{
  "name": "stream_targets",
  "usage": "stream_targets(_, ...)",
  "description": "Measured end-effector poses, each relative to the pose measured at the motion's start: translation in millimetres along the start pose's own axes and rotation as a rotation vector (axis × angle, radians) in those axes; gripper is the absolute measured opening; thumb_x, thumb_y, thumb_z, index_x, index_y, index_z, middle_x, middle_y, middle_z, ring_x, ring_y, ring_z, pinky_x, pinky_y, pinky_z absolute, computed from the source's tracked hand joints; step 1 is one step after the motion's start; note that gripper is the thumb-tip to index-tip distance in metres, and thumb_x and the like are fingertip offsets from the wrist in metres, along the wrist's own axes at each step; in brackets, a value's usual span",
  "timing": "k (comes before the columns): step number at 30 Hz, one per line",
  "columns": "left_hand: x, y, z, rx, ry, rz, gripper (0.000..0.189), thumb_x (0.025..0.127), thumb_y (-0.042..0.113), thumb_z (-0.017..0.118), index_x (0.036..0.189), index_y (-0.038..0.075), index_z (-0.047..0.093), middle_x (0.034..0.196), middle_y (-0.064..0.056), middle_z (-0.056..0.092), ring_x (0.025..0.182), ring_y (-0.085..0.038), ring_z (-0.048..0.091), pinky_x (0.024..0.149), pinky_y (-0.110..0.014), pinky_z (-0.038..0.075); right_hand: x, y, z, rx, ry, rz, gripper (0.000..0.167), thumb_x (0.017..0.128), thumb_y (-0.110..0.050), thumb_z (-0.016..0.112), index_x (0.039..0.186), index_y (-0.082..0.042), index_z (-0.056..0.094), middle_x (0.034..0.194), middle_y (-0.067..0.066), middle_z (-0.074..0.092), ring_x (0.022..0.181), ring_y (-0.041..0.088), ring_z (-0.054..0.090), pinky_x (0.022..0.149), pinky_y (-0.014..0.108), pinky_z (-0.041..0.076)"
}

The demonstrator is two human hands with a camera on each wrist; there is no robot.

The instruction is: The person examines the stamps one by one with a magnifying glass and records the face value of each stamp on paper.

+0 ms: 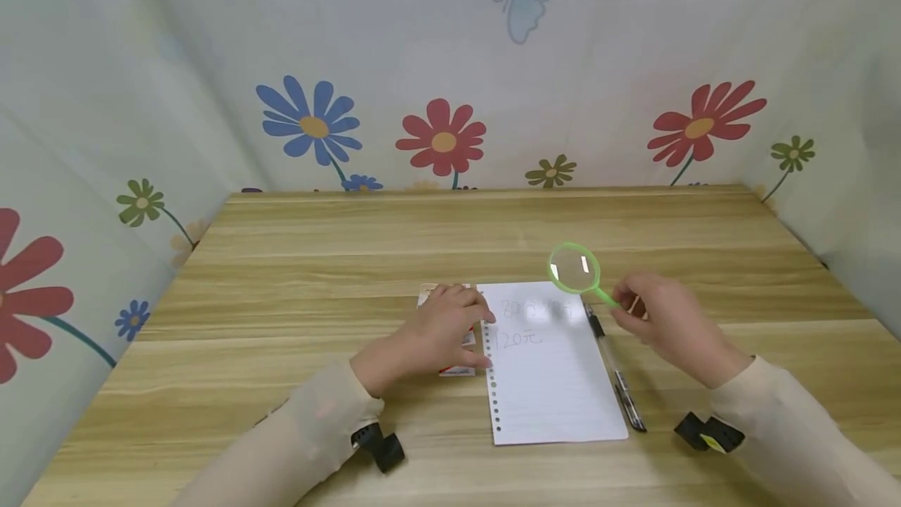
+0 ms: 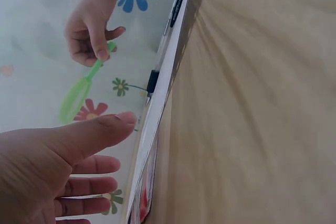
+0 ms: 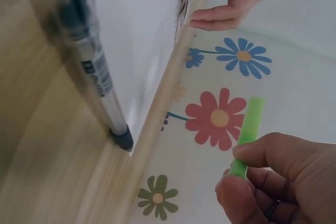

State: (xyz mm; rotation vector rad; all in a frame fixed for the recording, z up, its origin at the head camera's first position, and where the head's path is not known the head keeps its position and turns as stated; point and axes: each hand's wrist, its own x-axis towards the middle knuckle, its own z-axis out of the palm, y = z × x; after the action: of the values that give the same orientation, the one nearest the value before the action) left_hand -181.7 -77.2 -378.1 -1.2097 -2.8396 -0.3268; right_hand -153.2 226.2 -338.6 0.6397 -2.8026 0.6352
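My right hand [image 1: 665,323] pinches the green handle of a magnifying glass [image 1: 575,268] between thumb and fingers. Its round lens is held above the top right corner of a lined, hole-punched sheet of paper [image 1: 556,390]. Handwriting, including "120元", runs across the upper part of the sheet. At the sheet's left edge lies my left hand [image 1: 443,331], fingers spread and nothing gripped; in the left wrist view its thumb and fingers are extended. Partly hidden beneath the left hand are printed red-and-white cards or packets [image 1: 457,371]. Only the handle's end shows clearly in the right wrist view.
A clear pen with black cap and grip [image 1: 612,366] lies along the paper's right edge. All of this rests on a wood-grain table [image 1: 338,257]. Behind and beside it hangs a white curtain with printed flowers [image 1: 380,37]. Both wrists carry small black camera mounts.
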Motion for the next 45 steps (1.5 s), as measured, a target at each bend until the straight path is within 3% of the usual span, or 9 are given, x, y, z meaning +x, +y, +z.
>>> stream_targets(8, -0.8, 3.5, 4.0, 0.030, -0.014, -0.001, 0.058, 0.070, 0.049, 0.079, 0.114, 0.013, 0.065, 0.113, 0.001, 0.057, 0.112, -0.020, 0.047, 0.101, -0.038, 0.031, -15.4, 11.9, 0.6, 0.026, -0.029, 0.085, 0.011, 0.080, 0.000, 0.070, 0.081, -0.005, 0.060, 0.073, -0.001, 0.057, 0.063, 0.011, 0.054, 0.047, 0.022, 0.046)
stream_targets(18, -0.3, 4.5, 7.0, 0.061, -0.024, -0.005, 0.057, 0.069, 0.053, 0.077, 0.110, 0.015, 0.066, 0.112, 0.001, 0.057, 0.111, -0.021, 0.047, 0.099, -0.037, 0.032, -31.7, 27.5, 4.2, 0.088, -0.075, 0.178, 0.011, 0.082, 0.002, 0.067, 0.082, -0.003, 0.058, 0.069, 0.002, 0.057, 0.047, 0.011, 0.050, 0.039, 0.023, 0.043)
stream_targets(34, 0.0, 2.4, 8.5, 0.046, -0.006, 0.014, 0.054, 0.067, 0.053, 0.078, 0.104, 0.016, 0.067, 0.107, 0.002, 0.058, 0.108, -0.020, 0.048, 0.099, -0.038, 0.031, -38.6, 49.2, 8.0, 0.089, -0.200, 0.299, 0.006, 0.085, 0.000, 0.065, 0.084, 0.001, 0.059, 0.072, 0.001, 0.057, 0.052, 0.013, 0.053, 0.043, 0.025, 0.046)
stream_targets(45, 1.1, 2.8, 9.5, 0.050, -0.032, -0.011, 0.055, 0.068, 0.054, 0.078, 0.107, 0.016, 0.067, 0.110, 0.002, 0.058, 0.111, -0.020, 0.046, 0.104, -0.038, 0.028, -38.9, 54.6, 10.1, 0.055, -0.216, 0.284, 0.009, 0.083, -0.003, 0.067, 0.083, 0.000, 0.059, 0.071, 0.001, 0.056, 0.054, 0.012, 0.052, 0.044, 0.023, 0.046)
